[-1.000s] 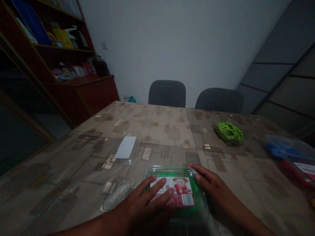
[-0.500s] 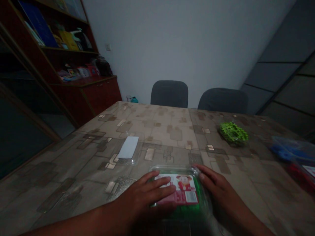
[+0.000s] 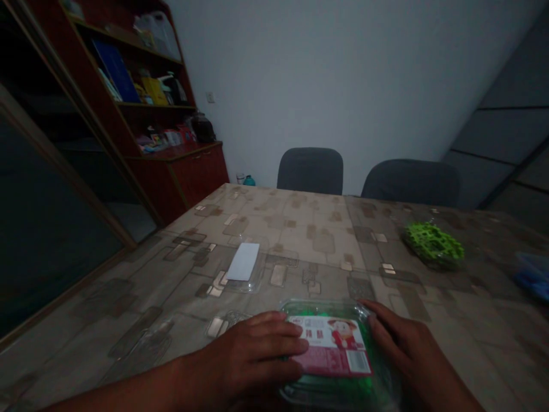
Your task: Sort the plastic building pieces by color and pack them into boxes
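A clear plastic food container (image 3: pixel 330 309) with green contents stands on the table in front of me. Its lid carries a white and red label (image 3: pixel 328 346) with a cartoon figure and a barcode. My left hand (image 3: pixel 257 352) lies over the container's left side, its fingers stretched across the lid and label. At the right rim my right hand (image 3: pixel 403 337) grips the container, thumb and fingers around the far right corner. The left thumb and the container's lower edge are hidden or dim.
Beyond the container, a white card (image 3: pixel 243 261) lies on a clear plastic lid (image 3: pixel 253 286). Bright green pieces fill a clear tray (image 3: pixel 433 246) at right. A container with blue contents (image 3: pixel 534 277) is at the far right edge. Two grey chairs (image 3: pixel 309 171) stand behind the patterned table (image 3: pixel 309 229).
The view has turned left, so everything sits further right in the picture. Both hands have stayed on the container, with the left fingers now closer together.
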Demonstrator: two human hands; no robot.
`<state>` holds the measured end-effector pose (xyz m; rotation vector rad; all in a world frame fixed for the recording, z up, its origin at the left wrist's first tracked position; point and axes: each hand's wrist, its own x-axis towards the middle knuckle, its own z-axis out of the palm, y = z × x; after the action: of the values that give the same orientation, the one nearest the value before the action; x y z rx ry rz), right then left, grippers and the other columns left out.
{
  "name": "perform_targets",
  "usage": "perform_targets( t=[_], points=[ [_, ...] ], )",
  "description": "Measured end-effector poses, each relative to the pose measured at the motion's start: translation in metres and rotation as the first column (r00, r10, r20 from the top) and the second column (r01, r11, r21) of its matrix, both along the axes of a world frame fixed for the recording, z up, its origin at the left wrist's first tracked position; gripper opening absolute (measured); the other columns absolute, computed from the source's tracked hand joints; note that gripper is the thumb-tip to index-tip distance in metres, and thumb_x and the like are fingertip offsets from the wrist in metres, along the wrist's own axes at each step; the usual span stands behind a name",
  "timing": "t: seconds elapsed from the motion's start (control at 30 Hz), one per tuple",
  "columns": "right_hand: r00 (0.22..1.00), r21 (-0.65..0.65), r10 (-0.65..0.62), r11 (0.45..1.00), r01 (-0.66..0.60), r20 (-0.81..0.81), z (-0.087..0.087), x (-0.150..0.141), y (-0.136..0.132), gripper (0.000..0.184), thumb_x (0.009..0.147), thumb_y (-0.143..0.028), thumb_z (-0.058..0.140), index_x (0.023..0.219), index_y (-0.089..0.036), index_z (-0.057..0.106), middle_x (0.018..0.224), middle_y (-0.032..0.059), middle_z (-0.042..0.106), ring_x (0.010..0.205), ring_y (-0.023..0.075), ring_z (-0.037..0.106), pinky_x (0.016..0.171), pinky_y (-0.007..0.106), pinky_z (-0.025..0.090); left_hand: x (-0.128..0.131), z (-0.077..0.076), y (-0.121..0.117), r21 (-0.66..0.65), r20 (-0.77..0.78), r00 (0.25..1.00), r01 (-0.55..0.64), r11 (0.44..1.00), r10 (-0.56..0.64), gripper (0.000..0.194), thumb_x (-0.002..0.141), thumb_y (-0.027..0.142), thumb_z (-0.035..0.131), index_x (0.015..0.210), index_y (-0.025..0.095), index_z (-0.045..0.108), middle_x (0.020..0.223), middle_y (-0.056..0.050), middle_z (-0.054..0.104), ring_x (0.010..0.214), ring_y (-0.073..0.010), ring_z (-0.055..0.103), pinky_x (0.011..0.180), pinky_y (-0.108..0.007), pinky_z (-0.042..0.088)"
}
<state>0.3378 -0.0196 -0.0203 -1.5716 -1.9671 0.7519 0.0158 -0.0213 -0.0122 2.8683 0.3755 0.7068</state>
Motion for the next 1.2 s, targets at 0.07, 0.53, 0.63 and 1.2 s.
perform_targets(
  t=[0.07, 0.53, 0.63, 1.2],
  points=[
    [1.000, -0.021, -0.006, 1.000, 0.006, -0.003, 0.002, -0.001, 0.000, 0.051, 0.098, -0.048, 0.039, 0.123, -0.018, 0.072, 0.107, 0.0108, 0.080, 0.089, 0.0275, 0.077, 0.076, 0.035, 0.060, 0.000, -0.001, -0.001, 0.002, -0.011, 1.000, -0.004, 1.000, 0.004, 0.038, 0.102, 0.038, 0.054, 0.133, 0.015, 0.054, 0.134, -0.014, 0.068, 0.135, -0.0246, 0.054, 0.120, -0.040, 0.032],
    [0.991, 0.071, -0.040, 0.997, 0.031, 0.130, -0.005, -0.003, -0.003, 0.053, 0.096, -0.049, 0.039, 0.126, -0.019, 0.072, 0.128, 0.0107, 0.071, 0.116, 0.0326, 0.068, 0.102, 0.053, 0.051, 0.001, 0.004, -0.006, 0.085, -0.038, 0.998, -0.040, 0.996, 0.043, 0.023, 0.100, 0.029, 0.059, 0.121, 0.020, 0.063, 0.125, -0.008, 0.074, 0.126, -0.0248, 0.063, 0.116, -0.042, 0.042],
    [0.995, 0.054, -0.030, 0.998, 0.025, 0.096, -0.001, 0.000, -0.002, 0.054, 0.099, -0.050, 0.035, 0.125, -0.021, 0.072, 0.128, 0.0097, 0.071, 0.117, 0.0306, 0.068, 0.102, 0.050, 0.052, -0.001, 0.002, -0.005, 0.109, -0.018, 0.999, -0.031, 0.994, 0.033, 0.023, 0.101, 0.025, 0.057, 0.121, 0.018, 0.063, 0.126, -0.009, 0.074, 0.128, -0.0251, 0.061, 0.115, -0.044, 0.042],
    [0.976, -0.114, -0.030, 0.993, 0.006, -0.215, 0.014, -0.004, -0.002, 0.051, 0.099, -0.055, 0.043, 0.122, -0.020, 0.072, 0.120, 0.0116, 0.075, 0.114, 0.0301, 0.067, 0.092, 0.039, 0.053, -0.001, -0.003, -0.001, 0.170, 0.052, 0.998, -0.041, 0.985, 0.032, 0.023, 0.103, 0.017, 0.052, 0.121, 0.014, 0.066, 0.125, -0.010, 0.074, 0.135, -0.0213, 0.055, 0.121, -0.043, 0.029]
  ],
)
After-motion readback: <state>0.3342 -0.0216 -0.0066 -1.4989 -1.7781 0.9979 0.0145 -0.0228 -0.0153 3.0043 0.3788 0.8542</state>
